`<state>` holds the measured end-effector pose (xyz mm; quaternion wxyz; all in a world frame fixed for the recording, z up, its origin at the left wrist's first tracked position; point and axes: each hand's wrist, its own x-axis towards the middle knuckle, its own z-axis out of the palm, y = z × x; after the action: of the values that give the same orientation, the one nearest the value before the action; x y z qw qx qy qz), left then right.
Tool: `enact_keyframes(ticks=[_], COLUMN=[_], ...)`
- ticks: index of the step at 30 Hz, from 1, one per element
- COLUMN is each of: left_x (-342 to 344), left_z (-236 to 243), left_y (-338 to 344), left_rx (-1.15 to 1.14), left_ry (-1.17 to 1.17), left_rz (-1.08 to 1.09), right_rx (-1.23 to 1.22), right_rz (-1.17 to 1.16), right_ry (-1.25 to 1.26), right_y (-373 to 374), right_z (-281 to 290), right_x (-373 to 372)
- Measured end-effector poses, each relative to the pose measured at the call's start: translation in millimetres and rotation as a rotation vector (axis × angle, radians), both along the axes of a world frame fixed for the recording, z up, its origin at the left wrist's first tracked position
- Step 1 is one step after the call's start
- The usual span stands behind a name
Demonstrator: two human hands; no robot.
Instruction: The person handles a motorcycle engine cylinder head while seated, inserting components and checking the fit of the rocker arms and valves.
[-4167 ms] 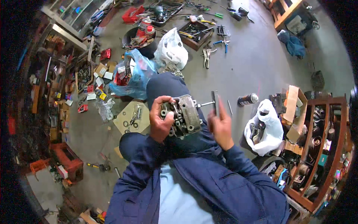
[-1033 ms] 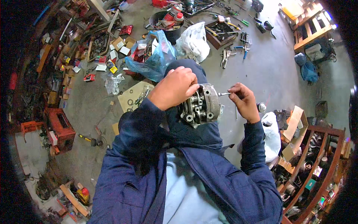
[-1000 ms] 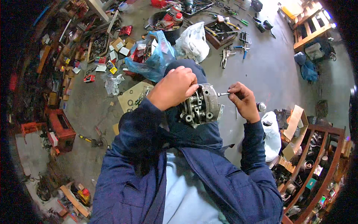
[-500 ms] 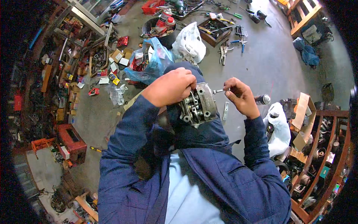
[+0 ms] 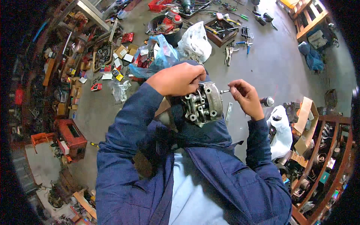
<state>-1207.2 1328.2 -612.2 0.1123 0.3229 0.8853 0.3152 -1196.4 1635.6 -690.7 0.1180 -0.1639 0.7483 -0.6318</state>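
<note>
A silvery engine cylinder head [image 5: 214, 103], its rocker parts exposed, rests on my thigh. My left hand [image 5: 176, 80] is closed at its upper left edge, with fingers bent; the thumb and fingertips are partly hidden. To the right, my right hand [image 5: 248, 100] pinches a short, thin metal rod [image 5: 224, 91] with a thicker end between thumb and fingers. That rod lies about level, its thick end pointing at the cylinder head's right side; whether it touches is too small to tell.
Beyond my knee lie a blue plastic bag [image 5: 163, 56], a white bag [image 5: 195, 42] and a wooden tool tray [image 5: 221, 32]. Locking pliers [image 5: 228, 54] lie on the floor. A spray can [image 5: 267, 101] and another white bag [image 5: 280, 131] are at right, beside a wooden rack [image 5: 314, 165].
The whole view has shifted slightly. My left hand's fingers have lifted and curled more at the cylinder head's edge. Less of the rod shows beyond my right fingers.
</note>
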Motion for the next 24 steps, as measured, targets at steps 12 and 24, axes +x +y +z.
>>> enact_keyframes(ticks=[12, 24], left_x=[-4.1, -8.0], left_z=[-1.9, 9.7], left_y=[7.1, -1.5], left_rx=[-0.101, -0.120], left_ry=[0.012, -0.199], left_rz=[-0.028, -0.055], right_rx=[-0.027, 0.125], right_rz=[0.070, 0.022], right_ry=[0.102, -0.159], right_y=[0.8, 2.4], right_z=[-6.4, -10.6], right_x=[-2.2, -5.1])
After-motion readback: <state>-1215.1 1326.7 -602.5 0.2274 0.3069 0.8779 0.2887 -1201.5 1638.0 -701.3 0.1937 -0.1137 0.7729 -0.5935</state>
